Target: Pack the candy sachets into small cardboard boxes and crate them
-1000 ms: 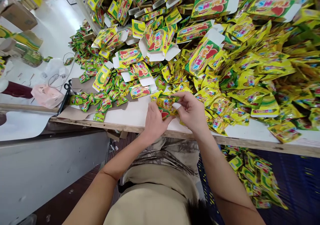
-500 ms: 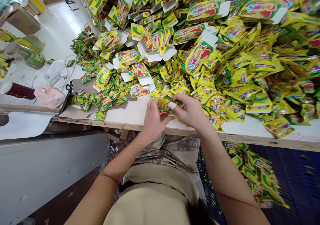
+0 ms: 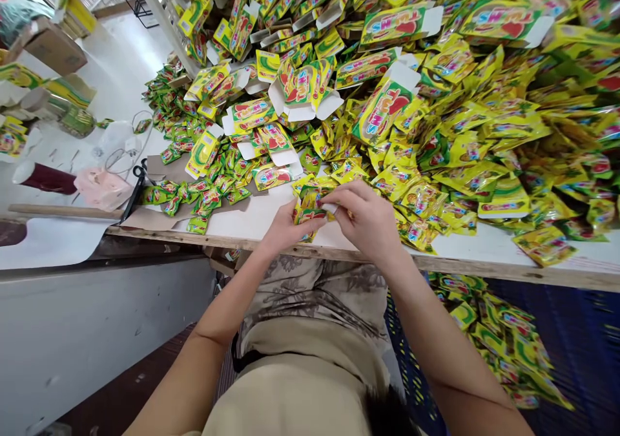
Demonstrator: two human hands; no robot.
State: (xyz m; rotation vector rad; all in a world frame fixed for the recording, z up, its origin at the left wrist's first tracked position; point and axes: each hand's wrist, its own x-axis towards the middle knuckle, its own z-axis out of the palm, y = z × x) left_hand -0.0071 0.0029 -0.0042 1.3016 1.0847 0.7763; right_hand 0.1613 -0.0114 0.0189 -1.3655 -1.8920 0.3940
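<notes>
Near the front edge of the white table, my left hand (image 3: 285,229) is wrapped round a small yellow and green packet (image 3: 309,208), its thumb lying across the front. Just to the right, my right hand (image 3: 365,216) is closed in a pinch at the packet's right side, with something small and white at its fingertips, partly hidden. Beyond both hands lies a large heap of yellow sachets (image 3: 469,132). Open printed boxes (image 3: 385,110) with white flaps rest on the heap.
Small green packets (image 3: 208,197) lie on brown cardboard to the left, beside black scissors (image 3: 133,194). Farther left are a pink plastic bag (image 3: 103,187) and a dark red roll (image 3: 46,177). The table's wooden edge (image 3: 475,267) runs in front of me; more packets (image 3: 508,339) lie below it.
My left hand has moved a little left and turned the packet more upright. My right hand has shifted slightly right, its fingers now at the packet's right side. The view has shifted slightly.
</notes>
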